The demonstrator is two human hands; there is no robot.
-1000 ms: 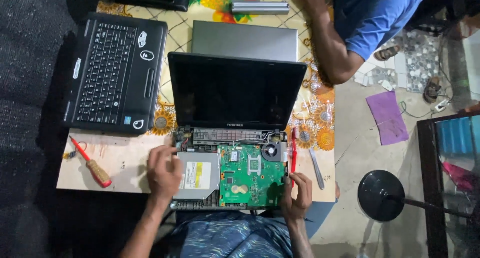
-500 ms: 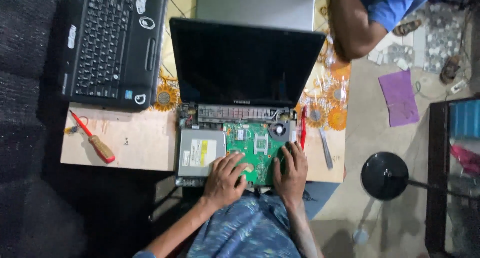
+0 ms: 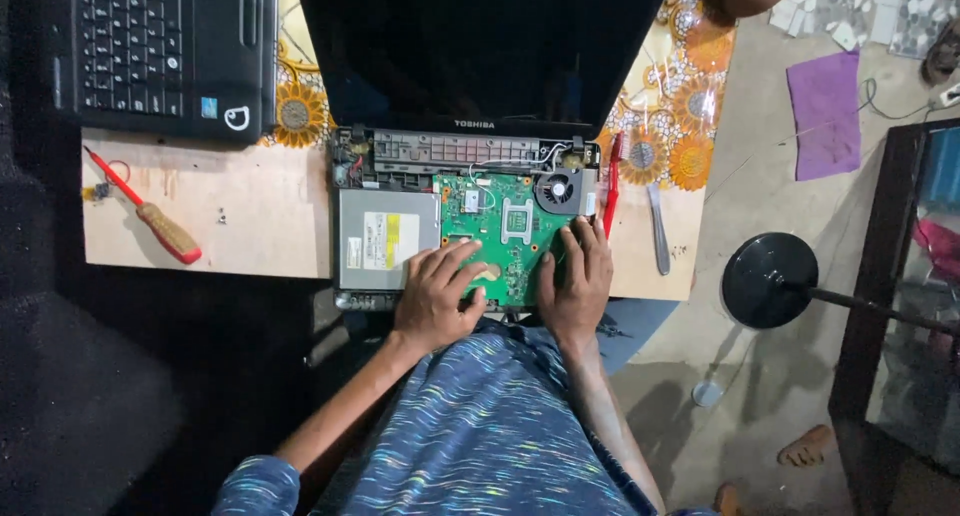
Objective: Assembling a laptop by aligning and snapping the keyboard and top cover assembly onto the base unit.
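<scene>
While I watch the head view, I log these items. Clock directions run from the green circuit board.

1. Green circuit board [image 3: 505,231]: lies flat in the opened laptop base [image 3: 372,166], which sits on the wooden board [image 3: 255,216], at the near edge in front of me.
2. Left hand [image 3: 437,298]: palm down at 7 o'clock, fingers loosely spread and lying on the board's near-left corner. It grips nothing that I can see.
3. Right hand [image 3: 577,281]: palm down at 4 o'clock, fingers fairly close together and resting on the board's right edge, tips just below the fan. It holds nothing that I can see.
4. Round cooling fan [image 3: 556,189]: at 2 o'clock, on the board's upper right corner.
5. Silver optical drive [image 3: 385,240]: at 9 o'clock, touching the board's left side.
6. Dark laptop screen [image 3: 480,46]: at 12 o'clock, tilted back from the base.
7. Red pen-like tool [image 3: 613,184]: at 3 o'clock, lying just beside the base.
8. Metal flat tool [image 3: 657,226]: at 3 o'clock, farther out than the red one.
9. Red-shafted screwdriver [image 3: 150,218] with brown handle: at 9 o'clock, well apart from the base.
10. Second black laptop [image 3: 160,51]: at 10 o'clock, keyboard up.
11. Black round stand base [image 3: 768,279]: at 4 o'clock, on the floor.
12. Purple cloth [image 3: 825,111]: at 2 o'clock, on the floor.
</scene>
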